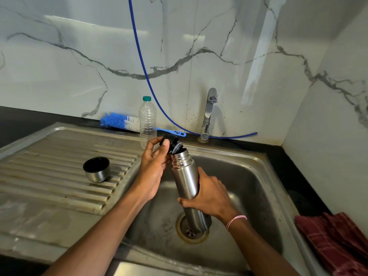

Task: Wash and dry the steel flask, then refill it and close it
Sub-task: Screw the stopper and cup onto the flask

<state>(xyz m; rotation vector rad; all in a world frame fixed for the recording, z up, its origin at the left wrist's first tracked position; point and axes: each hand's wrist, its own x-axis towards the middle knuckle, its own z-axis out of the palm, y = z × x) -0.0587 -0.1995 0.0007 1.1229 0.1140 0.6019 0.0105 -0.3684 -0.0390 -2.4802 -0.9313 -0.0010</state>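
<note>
steel sink (59,232) below marble wall (99,46)

The flask (184,176) leans across the middle of the sink basin (258,186), the right hand (211,196) around its body, the left hand (153,166) holding the stopper (172,142) at its mouth; both forearms (111,226) cross the front rim. Right of the flask the basin is free. The tap (209,108) stands just behind. On the drainboard (49,186) the steel cup (97,172) has free ribs around it. A plastic bottle (147,124), brush (119,121) and blue hose (147,77) line the back edge.
</note>
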